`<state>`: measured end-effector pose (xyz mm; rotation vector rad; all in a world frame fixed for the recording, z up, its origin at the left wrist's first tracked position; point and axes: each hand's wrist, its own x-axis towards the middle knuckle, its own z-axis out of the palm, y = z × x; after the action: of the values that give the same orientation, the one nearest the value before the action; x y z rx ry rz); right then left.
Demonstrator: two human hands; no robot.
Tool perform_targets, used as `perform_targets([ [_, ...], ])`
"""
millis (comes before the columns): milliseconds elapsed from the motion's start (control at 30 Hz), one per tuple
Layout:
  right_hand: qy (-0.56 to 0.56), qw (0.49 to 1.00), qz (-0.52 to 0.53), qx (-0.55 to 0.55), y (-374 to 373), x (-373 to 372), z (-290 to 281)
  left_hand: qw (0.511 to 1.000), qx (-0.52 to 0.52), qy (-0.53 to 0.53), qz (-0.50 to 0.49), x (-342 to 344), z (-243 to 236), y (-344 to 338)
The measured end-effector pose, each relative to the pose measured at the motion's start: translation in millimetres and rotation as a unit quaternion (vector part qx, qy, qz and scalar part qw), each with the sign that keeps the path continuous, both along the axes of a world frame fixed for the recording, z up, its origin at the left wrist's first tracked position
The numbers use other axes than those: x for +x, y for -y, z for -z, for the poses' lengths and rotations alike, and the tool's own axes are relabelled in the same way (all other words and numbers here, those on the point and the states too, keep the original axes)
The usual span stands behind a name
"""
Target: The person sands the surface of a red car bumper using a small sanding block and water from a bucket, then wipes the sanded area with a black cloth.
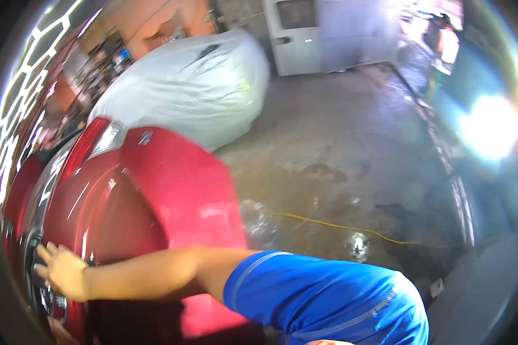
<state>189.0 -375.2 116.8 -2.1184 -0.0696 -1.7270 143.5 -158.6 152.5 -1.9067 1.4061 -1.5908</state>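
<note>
My right arm, in a short blue sleeve (322,293), stretches leftward across a glossy red car (195,195). At its end my right hand (63,270) is open, its fingers spread against or just over a dark, shiny part (31,253) near the car's left side in view. No object shows in that hand, though its palm is hidden. Below it, at the lower edge, a blurred bit of skin seems to be my left hand (62,333); its fingers cannot be made out.
Behind the red car stands a bulky shape under a pale plastic cover (184,86). A yellow cord (351,226) crosses the wet grey floor (339,132). A white door (296,46) stands at the back, a person (443,43) at the far right. A bright light (492,127) glares on the right.
</note>
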Motion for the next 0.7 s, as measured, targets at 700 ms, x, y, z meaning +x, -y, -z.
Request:
perform_targets([
  [700, -0.089, 0.995, 0.021, -0.047, 162.9, -32.6, -6.9, 0.984, -0.030, -0.127, -0.120, 28.7, 6.5, 15.8],
])
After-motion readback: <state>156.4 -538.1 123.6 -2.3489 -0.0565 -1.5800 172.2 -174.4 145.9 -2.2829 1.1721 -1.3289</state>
